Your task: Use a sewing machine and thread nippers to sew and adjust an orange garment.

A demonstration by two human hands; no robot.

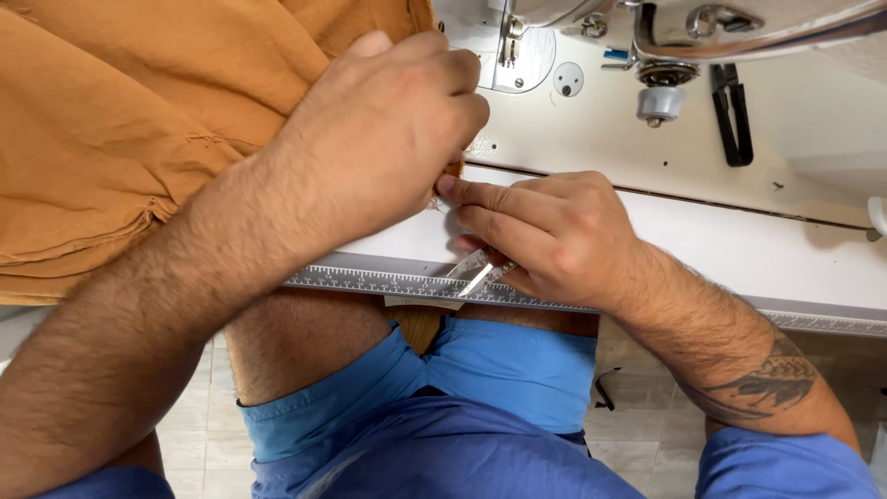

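Observation:
A large piece of mustard-orange fabric (111, 120) lies bunched over the left side of a white sewing table (721, 249). My left hand (379, 139) rests on the fabric's right edge with its fingers curled, pinching the cloth near the table's middle. Touching it from the right is my right hand (545, 231), whose fingertips meet the left hand's at the fabric edge. A small pair of metal thread snips (480, 270) sits in the right palm, blades pointing down-left toward the table's front edge. What the fingertips pinch is hidden.
The sewing machine's head (702, 28) with needle plate (522, 60) stands at the back. A black tool (732, 115) lies on the machine bed at right. A measuring tape strip (388, 280) runs along the table's front edge. My blue shorts and a tiled floor show below.

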